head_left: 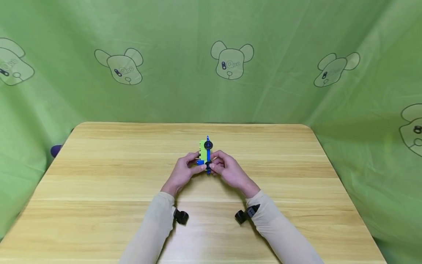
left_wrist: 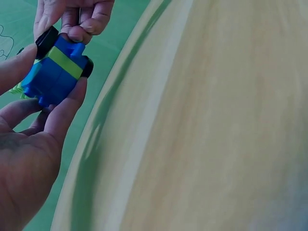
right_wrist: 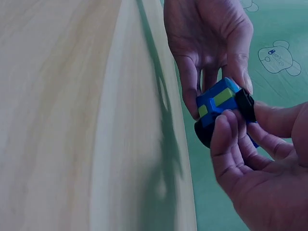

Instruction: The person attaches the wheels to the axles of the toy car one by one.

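Observation:
Both hands hold a small toy car (head_left: 203,154) of blue and lime-green building bricks with black wheels. In the head view it is turned on its side, studs to the left, above the middle of the table. My left hand (head_left: 183,171) grips its left side, thumb near the closer black wheel (left_wrist: 46,42) and fingers around the blue body (left_wrist: 53,79). From the right, my right hand (head_left: 230,171) pinches the same end, its thumb at a black wheel (right_wrist: 245,104) and its fingertips under the blue underside. The fingers hide parts of the car.
A light wooden table (head_left: 99,183) lies under the hands. Green curtains (head_left: 178,95) with printed bear heads hang behind it and at both sides. Past the table's left edge, a dark purple object (head_left: 56,150) shows. Each sleeve carries a small black wrist camera (head_left: 181,216).

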